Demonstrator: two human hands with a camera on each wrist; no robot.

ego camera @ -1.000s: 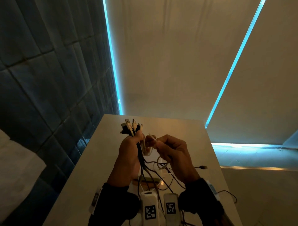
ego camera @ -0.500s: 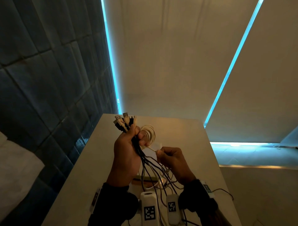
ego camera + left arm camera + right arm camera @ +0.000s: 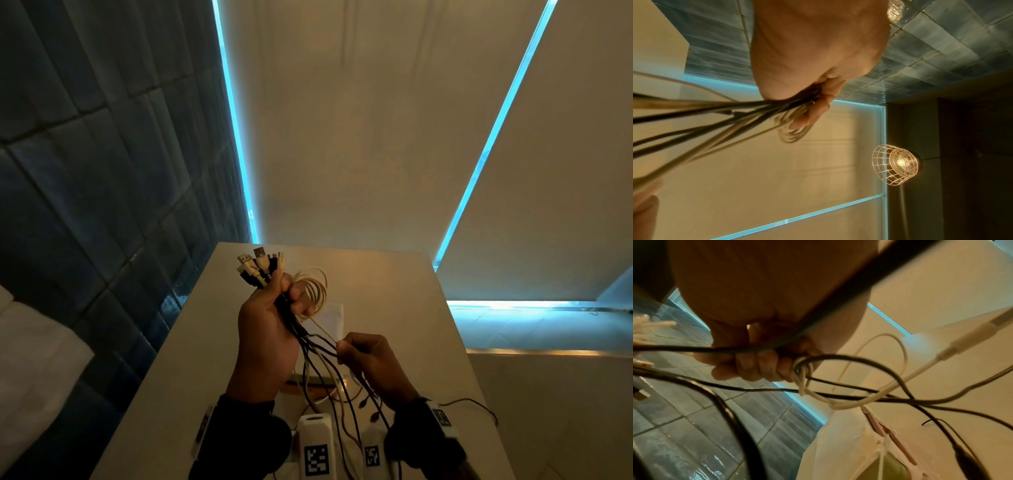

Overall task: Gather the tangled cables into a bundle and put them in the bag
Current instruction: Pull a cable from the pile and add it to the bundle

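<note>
My left hand (image 3: 274,315) is raised above the table and grips a bundle of black and white cables (image 3: 308,346), with their plugs (image 3: 258,265) fanning out above the fist. A coil of white cable (image 3: 317,287) hangs looped beside its fingers (image 3: 813,113). Lower and to the right, my right hand (image 3: 370,359) pinches the white strand (image 3: 323,330) that runs from the coil, with dark cables (image 3: 756,348) passing through its curled fingers (image 3: 760,366). Loose cable ends trail down to the table. A translucent bag (image 3: 849,447) lies below in the right wrist view.
The white table (image 3: 394,308) runs to a far edge against roller blinds with blue light at their seams. A dark tiled wall (image 3: 85,171) stands on the left. A flat white item (image 3: 334,317) lies on the table behind the hands. A caged lamp (image 3: 898,164) glows overhead.
My left hand has lifted the bundle up and slightly left. My right hand has drawn down and away from it, pulling the white strand out from the coil.
</note>
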